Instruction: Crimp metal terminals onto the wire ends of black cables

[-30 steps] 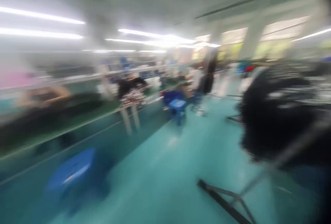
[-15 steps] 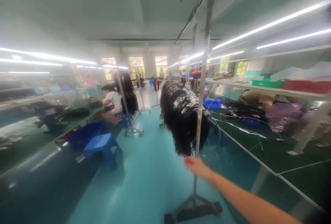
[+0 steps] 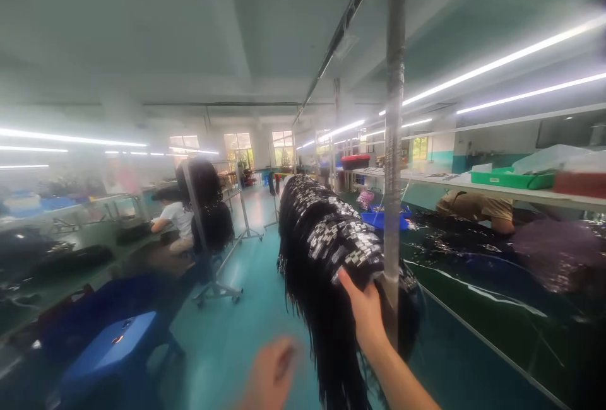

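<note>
A long bundle of thin black strands (image 3: 322, 309) with silvery pieces along its top hangs from a metal rack (image 3: 394, 113). At the bundle's near end, beside the upright pole, my right hand (image 3: 367, 312) touches the strands. Its thumb stands apart from the finger that shows; the other fingers are hidden. My left hand (image 3: 273, 372) is low in front of me, left of the bundle and apart from it. Motion smears its curled fingers, and whether it holds anything is unclear.
On the left stand a blue stool (image 3: 113, 347) and a wheeled rack (image 3: 220, 290) with black bundles (image 3: 211, 221), near a seated person (image 3: 177, 221). Along the right runs a workbench (image 3: 473, 315) with a blue tray (image 3: 386, 217), a green tray (image 3: 511, 178) and another person (image 3: 473, 208) bending over.
The bundle and rack now appear closer and larger. My right hand has come up from below the bundle onto its near end. My left hand has entered the view from below.
</note>
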Action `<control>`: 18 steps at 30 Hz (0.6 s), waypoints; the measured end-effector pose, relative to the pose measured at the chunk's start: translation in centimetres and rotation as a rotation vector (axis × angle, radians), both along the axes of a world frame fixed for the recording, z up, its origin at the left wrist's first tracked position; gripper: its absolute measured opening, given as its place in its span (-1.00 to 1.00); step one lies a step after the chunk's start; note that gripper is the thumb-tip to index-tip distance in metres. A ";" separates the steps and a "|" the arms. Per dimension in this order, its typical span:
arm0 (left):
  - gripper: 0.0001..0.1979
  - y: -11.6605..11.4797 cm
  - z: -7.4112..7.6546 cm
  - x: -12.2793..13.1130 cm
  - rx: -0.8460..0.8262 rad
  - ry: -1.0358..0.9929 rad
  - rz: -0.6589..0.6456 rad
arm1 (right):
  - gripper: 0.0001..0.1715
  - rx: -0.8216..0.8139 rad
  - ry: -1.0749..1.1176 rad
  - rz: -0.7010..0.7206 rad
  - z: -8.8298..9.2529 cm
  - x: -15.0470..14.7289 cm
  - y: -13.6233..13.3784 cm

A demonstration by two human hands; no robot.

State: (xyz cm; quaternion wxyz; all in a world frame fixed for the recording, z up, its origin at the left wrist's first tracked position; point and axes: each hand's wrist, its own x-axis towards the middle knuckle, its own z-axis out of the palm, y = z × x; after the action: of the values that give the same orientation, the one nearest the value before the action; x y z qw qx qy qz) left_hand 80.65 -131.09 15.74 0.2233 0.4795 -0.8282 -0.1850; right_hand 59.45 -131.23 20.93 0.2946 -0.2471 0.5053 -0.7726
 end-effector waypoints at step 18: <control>-0.78 -11.6 11.2 -13.7 0.270 0.460 -0.750 | -0.39 -0.010 -0.335 -0.376 2.9 2.0 0.4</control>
State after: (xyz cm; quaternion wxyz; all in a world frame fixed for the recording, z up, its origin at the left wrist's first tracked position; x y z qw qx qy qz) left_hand 66.98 -142.72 26.95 0.2545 0.1178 -0.8420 -0.4608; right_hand 61.40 -130.83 23.79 0.2244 -0.0187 0.4825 -0.8465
